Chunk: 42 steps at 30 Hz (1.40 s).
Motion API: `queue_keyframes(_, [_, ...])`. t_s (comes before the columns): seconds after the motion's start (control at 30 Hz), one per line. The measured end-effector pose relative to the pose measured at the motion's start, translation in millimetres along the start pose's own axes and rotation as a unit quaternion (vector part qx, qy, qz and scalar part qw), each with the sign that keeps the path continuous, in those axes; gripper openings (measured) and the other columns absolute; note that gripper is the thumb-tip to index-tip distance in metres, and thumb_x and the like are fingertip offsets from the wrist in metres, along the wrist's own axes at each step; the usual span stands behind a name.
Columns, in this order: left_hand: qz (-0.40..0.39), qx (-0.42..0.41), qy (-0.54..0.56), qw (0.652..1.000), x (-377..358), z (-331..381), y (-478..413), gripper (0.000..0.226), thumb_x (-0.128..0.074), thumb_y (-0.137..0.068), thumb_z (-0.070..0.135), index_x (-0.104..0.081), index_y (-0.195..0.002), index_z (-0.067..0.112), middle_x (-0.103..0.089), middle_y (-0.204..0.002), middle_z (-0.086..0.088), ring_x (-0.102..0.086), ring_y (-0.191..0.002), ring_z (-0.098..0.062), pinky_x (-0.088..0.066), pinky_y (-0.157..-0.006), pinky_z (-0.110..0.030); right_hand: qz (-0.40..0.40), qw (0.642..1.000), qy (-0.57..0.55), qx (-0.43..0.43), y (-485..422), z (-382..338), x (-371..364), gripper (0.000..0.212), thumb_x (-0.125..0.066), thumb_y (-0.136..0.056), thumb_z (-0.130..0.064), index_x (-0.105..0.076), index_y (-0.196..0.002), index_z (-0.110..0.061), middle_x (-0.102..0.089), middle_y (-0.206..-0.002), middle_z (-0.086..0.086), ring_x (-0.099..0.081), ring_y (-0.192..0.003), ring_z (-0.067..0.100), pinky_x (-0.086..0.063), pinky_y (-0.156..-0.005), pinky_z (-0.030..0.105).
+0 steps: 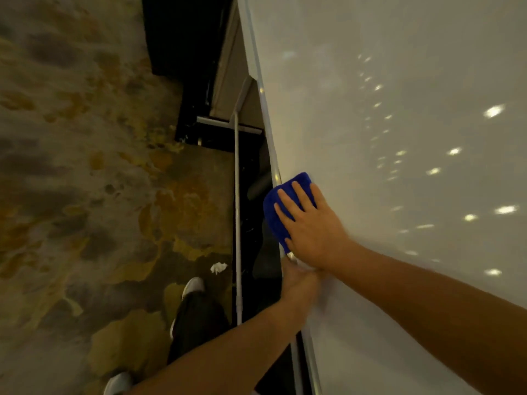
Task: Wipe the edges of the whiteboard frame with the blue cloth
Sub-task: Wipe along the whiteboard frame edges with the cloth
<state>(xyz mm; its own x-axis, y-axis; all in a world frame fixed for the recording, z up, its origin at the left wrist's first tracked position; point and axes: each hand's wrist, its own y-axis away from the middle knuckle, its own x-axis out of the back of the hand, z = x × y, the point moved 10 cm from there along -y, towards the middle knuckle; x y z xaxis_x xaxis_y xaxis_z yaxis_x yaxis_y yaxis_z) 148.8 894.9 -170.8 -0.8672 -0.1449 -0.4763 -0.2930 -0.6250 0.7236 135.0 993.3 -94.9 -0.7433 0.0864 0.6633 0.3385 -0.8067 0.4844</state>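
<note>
Flat-palmed, right hand [313,223] presses blue cloth [273,212] over frame edge [269,132].

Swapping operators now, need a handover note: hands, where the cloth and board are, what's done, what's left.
Right hand: flat, fingers spread, pressing the blue cloth onto the whiteboard at its left edge; the cloth wraps over the metal frame there.
Left hand: gripping the frame edge just below the cloth; blurred, so its finger position is unclear.
Other: a white stand pole runs alongside the frame; a crumpled white scrap lies on the carpet near the shoes.
Done: cannot tell from one frame how much edge is wiped.
Left: judging by this, continue along this edge, then the other edges, which are out of view.
</note>
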Motion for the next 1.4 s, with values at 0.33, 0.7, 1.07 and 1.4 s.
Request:
queue_keyframes(0.33, [0.026,-0.049,0.014,0.998,-1.6,128.4,-65.4,0.110,-0.094,-0.054,0.042,-0.033,-0.144,0.026,-0.050,-0.097,0.023,-0.063,-0.064,0.008,-0.044,-0.043,-0.006,-0.056,0.993,0.095,0.028,-146.9,115.3,31.1,0.073,-0.016,-0.099,-0.058,0.003,-0.156,-0.018,0.011,-0.164,0.011,0.014,-0.148,0.040,0.009,-0.116,0.062])
queue_keyframes(0.7, [-0.038,-0.052,-0.006,0.998,-5.5,268.0,-187.1,0.051,-0.084,-0.074,0.017,-0.049,-0.107,0.032,-0.061,-0.104,0.015,-0.064,-0.072,0.012,-0.047,-0.056,-0.004,-0.048,0.992,0.040,0.105,-276.7,140.3,47.1,0.071,-0.028,-0.098,-0.057,-0.012,-0.156,-0.019,-0.002,-0.165,0.009,0.003,-0.150,0.037,0.010,-0.117,0.060])
queue_keyframes(1.07, [-0.086,0.096,-0.057,0.990,17.1,353.9,-278.7,0.076,-0.094,-0.053,0.034,-0.058,-0.118,0.020,-0.070,-0.115,-0.002,-0.069,-0.100,-0.017,-0.061,-0.075,-0.033,-0.083,0.991,0.026,0.097,-429.3,255.8,84.6,0.048,-0.031,-0.099,-0.055,-0.042,-0.144,-0.041,-0.013,-0.165,0.007,0.001,-0.149,0.039,0.004,-0.115,0.064])
queue_keyframes(1.4, [-0.059,0.226,-0.169,0.958,75.4,453.1,-369.9,0.035,-0.042,-0.079,-0.010,-0.064,-0.102,0.005,-0.069,-0.107,-0.016,-0.068,-0.099,-0.032,-0.058,-0.084,-0.041,-0.102,0.992,0.065,0.019,-568.0,328.0,96.6,0.073,-0.027,-0.096,-0.061,-0.012,-0.157,-0.023,0.005,-0.164,0.017,0.014,-0.147,0.045,0.007,-0.116,0.062])
